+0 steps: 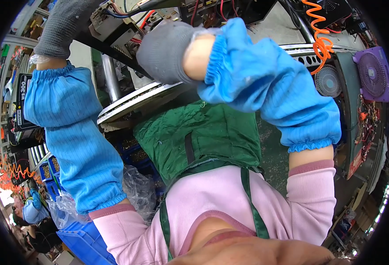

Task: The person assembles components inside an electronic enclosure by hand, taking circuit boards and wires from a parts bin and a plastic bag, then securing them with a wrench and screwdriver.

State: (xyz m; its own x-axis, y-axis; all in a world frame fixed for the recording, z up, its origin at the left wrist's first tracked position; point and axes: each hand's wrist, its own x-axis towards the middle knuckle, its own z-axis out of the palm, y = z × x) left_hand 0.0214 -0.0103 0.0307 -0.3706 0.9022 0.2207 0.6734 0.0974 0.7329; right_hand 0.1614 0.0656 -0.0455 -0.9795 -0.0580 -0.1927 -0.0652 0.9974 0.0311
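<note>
My left hand (61,30) wears a grey knit glove and reaches up along the left side of an open electrical unit. Its fingers run out past the top edge, so their pose cannot be seen. My right hand (165,52), also in a grey glove, is bent into a rounded, closed shape at the unit's near side. Whatever it grips is hidden behind the glove. Between the hands is a pale metal part (108,25) with dark and red wires around it. A black, long-bodied thing (159,4) lies at the top; its kind is unclear.
A metal-edged rail (137,100) curves along the bench front. An orange coiled hose (322,46) hangs at the right, near a purple fan (373,73) and a grey round fan (328,81). A boxed black device (24,104) stands left. Below are a blue crate (86,243) and clear plastic bags (139,190).
</note>
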